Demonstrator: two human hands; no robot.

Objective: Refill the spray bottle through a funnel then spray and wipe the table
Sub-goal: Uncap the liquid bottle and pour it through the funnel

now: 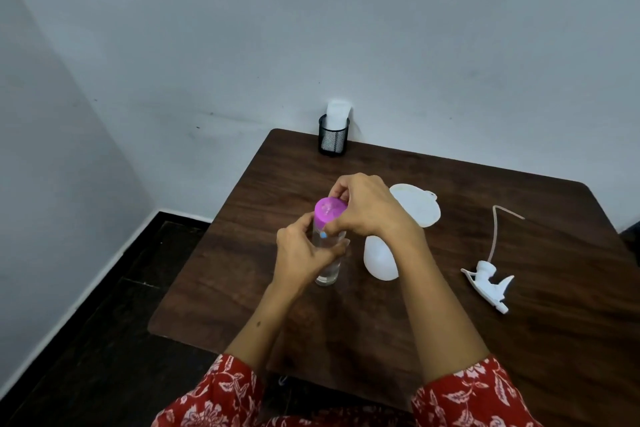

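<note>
Right hand (363, 208) has its fingers (337, 189) curled over the pink cap (330, 211) of a clear bottle (327, 267). Left hand (304, 250) fingers wrap the bottle's body, which stands upright on the dark wood bench (450, 322). Just right of it is the white spray bottle (379, 262) with a white funnel (417, 204) behind it. The trigger sprayer head (490, 282) lies well apart on the right. A black mesh cup (333, 139) sits at the far edge.
</note>
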